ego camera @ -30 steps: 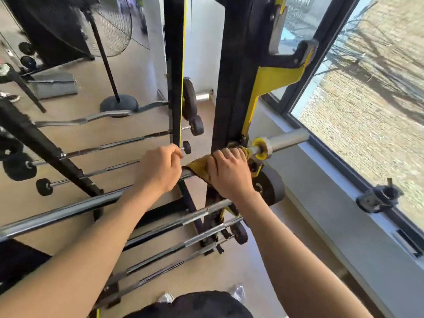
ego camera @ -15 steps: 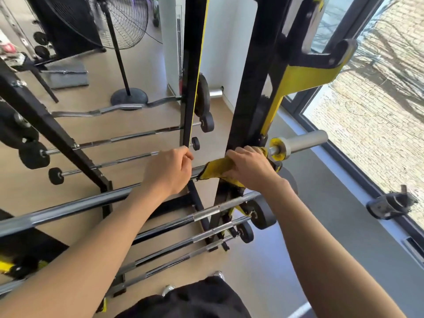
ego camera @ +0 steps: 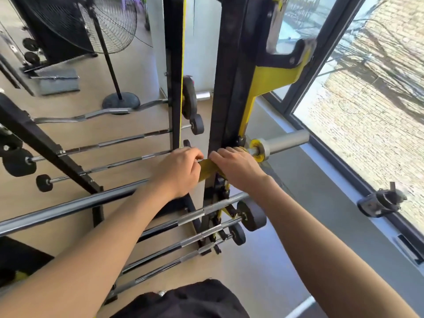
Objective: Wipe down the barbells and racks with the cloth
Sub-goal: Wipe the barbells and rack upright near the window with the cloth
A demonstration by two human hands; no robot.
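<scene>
**Yellow cloth on the top barbell at the rack upright.** The yellow cloth lay wrapped over the long barbell, just left of where the bar crossed the black rack upright. The right hand held the cloth's right part, with its fingers curled over it and down against the bar. The left hand was curled round the barbell just beside the cloth, its fingertips meeting the cloth's left edge; whether it also pinched the cloth could not be told. The two hands were almost touching. To the right of the upright, the bar's yellow collar and bare steel sleeve stuck out toward the window. A yellow hook bracket sat higher on the upright. Shorter fixed-weight barbells lay on the rack's lower pegs, below the hands. More bars, among them a curl bar, hung on the far side. A pedestal fan stood on the floor beyond.
</scene>
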